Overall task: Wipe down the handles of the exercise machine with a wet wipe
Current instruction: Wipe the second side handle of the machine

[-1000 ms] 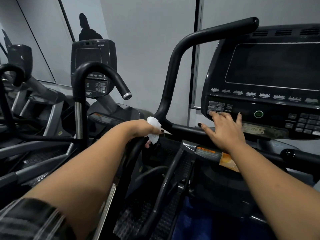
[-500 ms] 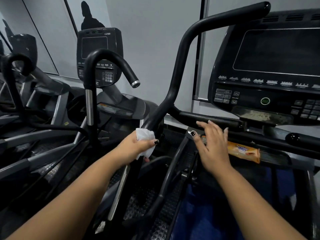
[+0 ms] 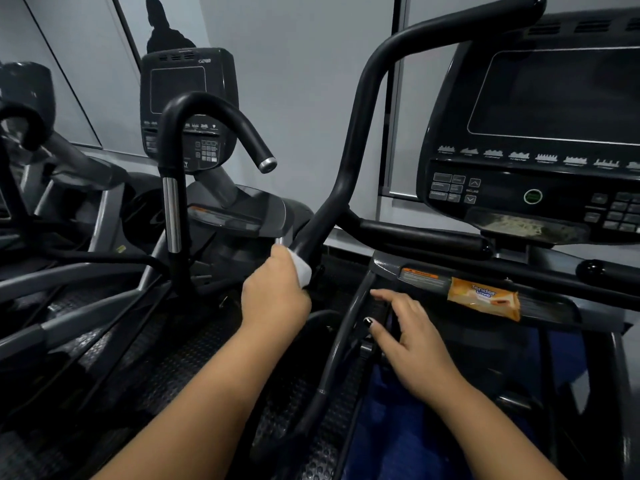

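I count two of my own: left grip [image 3: 273,299] and right grip [image 3: 415,344]. One wet wipe [image 3: 300,270], one orange packet [image 3: 485,299]. Two consoles: near console [image 3: 554,133], neighbour's console [image 3: 187,98]. Three curved black handles: near handle [image 3: 360,126], neighbour's handle [image 3: 214,105], far-left handle [image 3: 20,123].

view: one, worn on the person's head | faces: forward and down at the handle [image 3: 350,161] | near: close, left hand [image 3: 273,292] and right hand [image 3: 412,344] reach in from the bottom | wide: takes in the screen [image 3: 554,91] at top right and the next machine [image 3: 188,98] at left
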Available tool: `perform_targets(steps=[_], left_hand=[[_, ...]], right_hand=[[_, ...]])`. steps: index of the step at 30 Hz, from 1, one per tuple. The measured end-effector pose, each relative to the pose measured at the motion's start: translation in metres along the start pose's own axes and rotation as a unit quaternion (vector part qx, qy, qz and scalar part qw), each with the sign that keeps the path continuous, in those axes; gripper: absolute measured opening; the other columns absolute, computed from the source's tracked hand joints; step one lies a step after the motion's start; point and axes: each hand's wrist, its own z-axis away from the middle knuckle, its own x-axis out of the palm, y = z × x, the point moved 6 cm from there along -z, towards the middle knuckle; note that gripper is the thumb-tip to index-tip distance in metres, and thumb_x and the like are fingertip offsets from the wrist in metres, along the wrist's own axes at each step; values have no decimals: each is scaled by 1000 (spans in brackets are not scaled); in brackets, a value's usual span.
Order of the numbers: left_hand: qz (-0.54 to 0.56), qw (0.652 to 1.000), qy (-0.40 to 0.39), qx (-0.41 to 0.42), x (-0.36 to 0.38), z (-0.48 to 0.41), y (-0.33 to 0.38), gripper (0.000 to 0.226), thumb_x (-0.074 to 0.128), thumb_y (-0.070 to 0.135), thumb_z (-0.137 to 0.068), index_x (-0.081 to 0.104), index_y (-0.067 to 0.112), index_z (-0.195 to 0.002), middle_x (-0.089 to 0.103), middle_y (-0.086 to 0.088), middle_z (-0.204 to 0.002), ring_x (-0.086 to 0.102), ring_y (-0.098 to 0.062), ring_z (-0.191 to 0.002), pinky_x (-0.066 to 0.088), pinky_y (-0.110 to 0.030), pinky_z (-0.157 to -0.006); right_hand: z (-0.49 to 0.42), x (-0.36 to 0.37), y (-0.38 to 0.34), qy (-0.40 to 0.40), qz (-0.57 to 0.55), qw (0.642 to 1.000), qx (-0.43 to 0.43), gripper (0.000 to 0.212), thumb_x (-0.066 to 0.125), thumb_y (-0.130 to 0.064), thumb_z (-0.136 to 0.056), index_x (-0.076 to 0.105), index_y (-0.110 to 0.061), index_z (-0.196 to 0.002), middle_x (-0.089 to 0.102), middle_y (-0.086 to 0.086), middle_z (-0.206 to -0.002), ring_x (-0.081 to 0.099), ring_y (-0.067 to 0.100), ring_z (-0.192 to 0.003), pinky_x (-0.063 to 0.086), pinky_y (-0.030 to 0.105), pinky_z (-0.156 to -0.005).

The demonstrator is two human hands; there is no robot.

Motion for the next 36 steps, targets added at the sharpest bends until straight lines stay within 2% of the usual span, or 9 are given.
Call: perform_targets(steps=[3,5,11,15,20,24,26,31,36], left_hand=[[12,996,-89,-28,3,-33,10,31,72,18,-73,57,9,-99,61,-1,-83,60,-23,-80,48,-31,-70],[122,975,-182,-35,11,-48,8,33,80,28,-72,67,7,-92,71,-8,-81,66,-23,-76,56,-34,-75],[402,836,-362,-92,28,-35,-2,51,71,58,-77,61,10,-92,58,-7,-60,55,-17,-46,48,-25,-51],[436,778,-448,-55,37,-17,-15,56,69,66,-75,54,13,-86,48,-8,-59,52,-21,-51,47,-31,-61],[369,827,-425,12,33,2,-30,33,67,39,-86,61,8,-79,63,-13,-68,70,-31,-72,51,-39,-79],[356,850,-389,4,31,11,-43,27,69,21,-86,61,-1,-102,73,-25,-84,73,-29,-75,54,-29,-65],[353,860,-367,17,29,13,-44,26,70,21,-86,63,-1,-99,73,-23,-82,73,-28,-72,55,-28,-62],[358,899,-232,92,25,21,-47,20,67,32,-89,59,17,-80,66,-10,-74,69,-30,-63,60,-53,-66],[271,951,-110,100,19,38,-58,23,48,41,-99,43,20,-106,60,-1,-91,64,-19,-77,50,-35,-65]], right_hand=[[2,3,-4,-3,4,1000,-6,42,55,-34,-95,44,-38,-135,44,-26,-128,39,-3,-122,33,11,-91],[3,1,-9,-1,1,1000,0,43,56,-33,-95,43,-40,-135,43,-27,-127,42,-3,-114,36,9,-82],[18,1,-14,19,-32,999,27,40,54,-34,-94,43,-46,-130,46,-27,-125,46,-8,-104,39,8,-74],[34,1,-12,29,-48,997,44,37,56,-30,-95,46,-44,-128,47,-31,-121,42,-8,-119,35,2,-84],[50,3,-15,49,-65,995,64,37,56,-31,-94,48,-43,-128,49,-26,-123,44,-7,-121,34,10,-89],[65,15,-23,50,-73,994,71,36,56,-32,-95,49,-42,-128,49,-24,-125,44,-7,-121,35,9,-86],[72,22,-27,52,-76,993,72,35,56,-29,-95,49,-42,-127,49,-27,-123,43,-7,-121,34,8,-86],[86,33,-29,66,-91,990,79,32,54,-31,-96,49,-46,-124,50,-27,-123,44,-8,-121,37,12,-92],[92,43,-35,79,-114,986,93,31,50,-32,-98,52,-41,-128,53,-21,-126,50,0,-119,45,34,-104]])
